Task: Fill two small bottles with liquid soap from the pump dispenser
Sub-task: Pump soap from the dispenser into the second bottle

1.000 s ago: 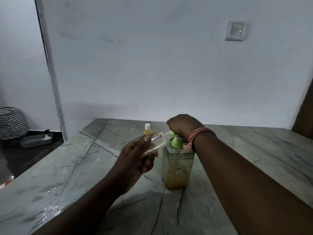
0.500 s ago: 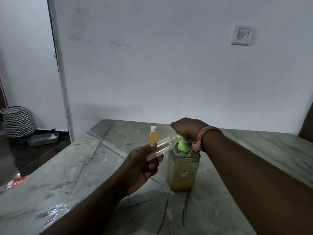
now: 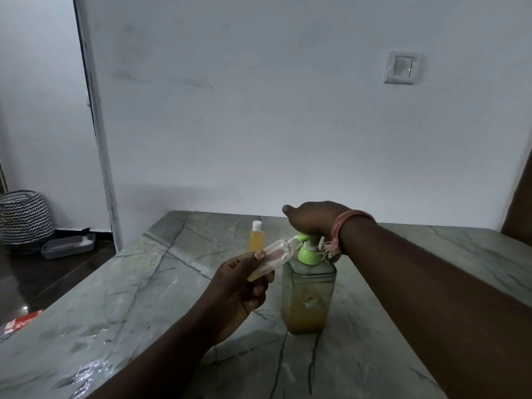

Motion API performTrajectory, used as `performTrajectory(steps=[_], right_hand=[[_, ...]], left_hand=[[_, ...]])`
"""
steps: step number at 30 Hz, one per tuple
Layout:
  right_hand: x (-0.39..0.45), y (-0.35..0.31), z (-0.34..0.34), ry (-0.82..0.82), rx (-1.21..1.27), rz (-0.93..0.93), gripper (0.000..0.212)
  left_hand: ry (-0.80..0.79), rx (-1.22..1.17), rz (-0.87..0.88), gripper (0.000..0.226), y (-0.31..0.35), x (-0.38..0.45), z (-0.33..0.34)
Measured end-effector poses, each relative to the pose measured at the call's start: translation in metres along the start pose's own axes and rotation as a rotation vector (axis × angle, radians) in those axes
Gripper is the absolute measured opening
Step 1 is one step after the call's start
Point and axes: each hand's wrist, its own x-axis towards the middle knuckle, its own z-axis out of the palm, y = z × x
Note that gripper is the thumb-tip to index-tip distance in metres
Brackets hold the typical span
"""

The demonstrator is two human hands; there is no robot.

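Observation:
A square clear pump dispenser with a green pump head and orange soap in its lower half stands on the marble table. My right hand rests flat on top of the pump head. My left hand grips a small clear bottle, tilted, with its open mouth at the green spout; a little orange soap lies at its lower end. A second small bottle, full of orange soap with a white cap, stands upright behind, to the left of the dispenser.
Wet patches shine on the table near its front left edge. A white wall with a light switch stands behind the table. On the floor at left are a striped basket and a grey tray.
The pump head has come up higher and my right hand has risen with it, fingers now flatter. A little more soap shows in the tilted bottle. The camera has shifted slightly.

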Motion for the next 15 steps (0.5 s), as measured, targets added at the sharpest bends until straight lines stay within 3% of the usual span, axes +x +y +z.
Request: performTrajectory(steps=[6,12,15], right_hand=[[-0.002,0.006,0.011,0.021,0.12,0.02,0.041],[-0.002,0.003,0.001,-0.026,0.046,0.008,0.062],[0.0,0.001,0.003,-0.006,0.023,-0.03,0.058]], left_hand=[[-0.021,0.015,0.005,0.023,0.0,0.0,-0.001],[-0.02,0.038,-0.002,0.024,0.0,-0.002,0.0],[-0.021,0.048,0.003,0.027,-0.001,-0.001,-0.001]])
